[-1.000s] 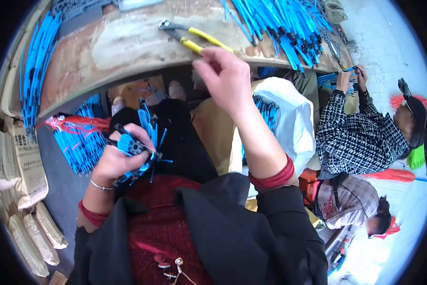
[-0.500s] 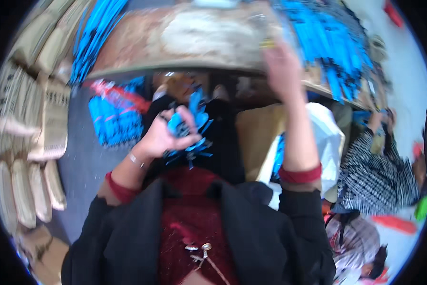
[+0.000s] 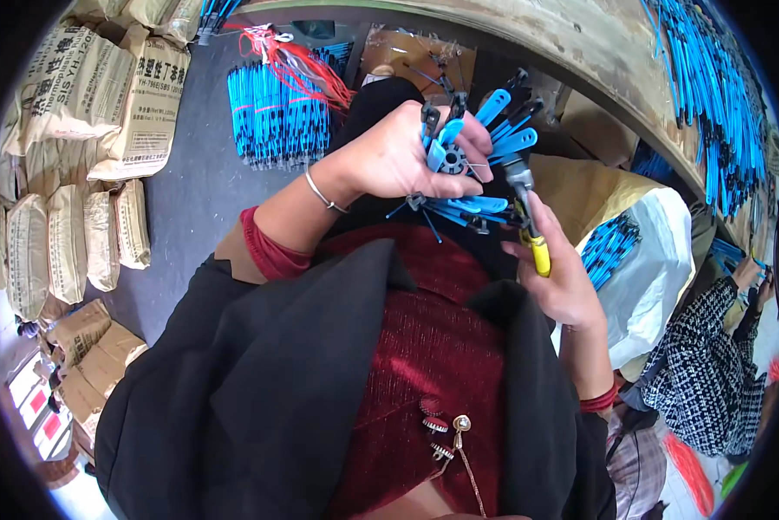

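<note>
Gripped in my left hand (image 3: 398, 156) is a round black slotted hub (image 3: 453, 159), from which flat blue arms (image 3: 496, 106) with black clip-like ends spread in several directions. My fingers curl around it and hide part of it. Close by on the right, my right hand (image 3: 558, 273) is closed around a hand tool (image 3: 537, 243) with a yellow grip and a grey metal head. The tool's head reaches the blue arms; whether it touches them I cannot tell. Its exact kind is unclear.
Bundled blue pieces (image 3: 277, 113) lie at the left by red string (image 3: 298, 65). A wooden bench (image 3: 571, 43) runs along the far side, with a blue pile (image 3: 710, 104) at its right. Right of me stands a white sack (image 3: 658, 260); paper sacks (image 3: 86, 104) line the left. A co-worker (image 3: 710, 364) sits at right.
My right hand has come back from over the bench to beside the left, holding the yellow-gripped tool. My left hand has moved up and right with the blue-armed hub. The view has turned.
</note>
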A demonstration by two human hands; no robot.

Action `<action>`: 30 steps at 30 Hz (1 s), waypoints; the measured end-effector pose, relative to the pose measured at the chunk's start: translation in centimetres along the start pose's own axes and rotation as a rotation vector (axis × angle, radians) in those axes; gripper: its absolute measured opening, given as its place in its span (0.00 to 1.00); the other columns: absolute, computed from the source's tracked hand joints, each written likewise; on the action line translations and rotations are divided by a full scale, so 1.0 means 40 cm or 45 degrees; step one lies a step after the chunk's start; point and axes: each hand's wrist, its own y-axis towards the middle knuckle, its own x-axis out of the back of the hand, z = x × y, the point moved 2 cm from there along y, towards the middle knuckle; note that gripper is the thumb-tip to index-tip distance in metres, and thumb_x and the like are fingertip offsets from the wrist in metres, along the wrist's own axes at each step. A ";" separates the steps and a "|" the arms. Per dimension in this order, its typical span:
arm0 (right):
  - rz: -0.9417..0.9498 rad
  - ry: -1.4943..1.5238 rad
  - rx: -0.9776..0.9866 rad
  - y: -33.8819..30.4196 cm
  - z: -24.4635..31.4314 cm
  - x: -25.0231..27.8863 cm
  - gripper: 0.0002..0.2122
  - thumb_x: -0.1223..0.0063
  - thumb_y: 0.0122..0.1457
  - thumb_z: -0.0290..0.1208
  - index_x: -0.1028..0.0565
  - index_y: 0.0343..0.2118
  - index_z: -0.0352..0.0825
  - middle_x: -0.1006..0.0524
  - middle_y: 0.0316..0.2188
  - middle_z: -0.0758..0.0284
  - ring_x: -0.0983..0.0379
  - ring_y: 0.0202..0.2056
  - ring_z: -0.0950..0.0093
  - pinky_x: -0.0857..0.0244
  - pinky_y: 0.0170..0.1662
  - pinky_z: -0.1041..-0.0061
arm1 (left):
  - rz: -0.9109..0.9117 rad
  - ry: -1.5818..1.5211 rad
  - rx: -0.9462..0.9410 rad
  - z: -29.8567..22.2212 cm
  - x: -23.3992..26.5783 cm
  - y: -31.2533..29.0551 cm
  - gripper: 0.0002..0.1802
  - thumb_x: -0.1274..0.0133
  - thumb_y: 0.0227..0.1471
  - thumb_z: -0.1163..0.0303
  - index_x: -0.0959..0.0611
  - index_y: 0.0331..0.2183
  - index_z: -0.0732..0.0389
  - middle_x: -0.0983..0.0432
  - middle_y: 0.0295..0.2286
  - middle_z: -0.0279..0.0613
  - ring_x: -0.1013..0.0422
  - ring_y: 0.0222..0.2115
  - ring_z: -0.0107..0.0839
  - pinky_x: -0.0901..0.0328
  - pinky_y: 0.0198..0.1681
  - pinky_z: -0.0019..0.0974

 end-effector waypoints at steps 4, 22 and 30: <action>0.130 -0.359 -0.014 0.003 0.026 0.030 0.36 0.62 0.39 0.11 0.47 0.58 0.34 0.41 0.54 0.60 0.40 0.53 0.68 0.40 0.50 0.74 | -0.004 0.097 0.060 -0.023 -0.011 0.008 0.18 0.36 0.35 0.76 0.23 0.34 0.64 0.24 0.26 0.39 0.28 0.26 0.25 0.33 0.31 0.27; 0.485 -0.380 -0.315 0.039 0.052 0.093 0.26 0.42 0.41 0.23 0.34 0.48 0.30 0.26 0.26 0.64 0.27 0.29 0.73 0.35 0.35 0.78 | 0.095 0.069 0.054 -0.018 0.000 0.010 0.17 0.34 0.31 0.73 0.20 0.30 0.64 0.25 0.26 0.39 0.29 0.29 0.27 0.34 0.33 0.29; 0.734 0.370 -0.116 0.067 -0.075 -0.004 0.25 0.39 0.39 0.23 0.33 0.44 0.29 0.27 0.22 0.70 0.30 0.27 0.81 0.36 0.30 0.80 | 0.355 0.088 -0.101 -0.002 0.020 0.018 0.20 0.33 0.31 0.70 0.20 0.31 0.63 0.24 0.26 0.36 0.29 0.29 0.24 0.35 0.35 0.28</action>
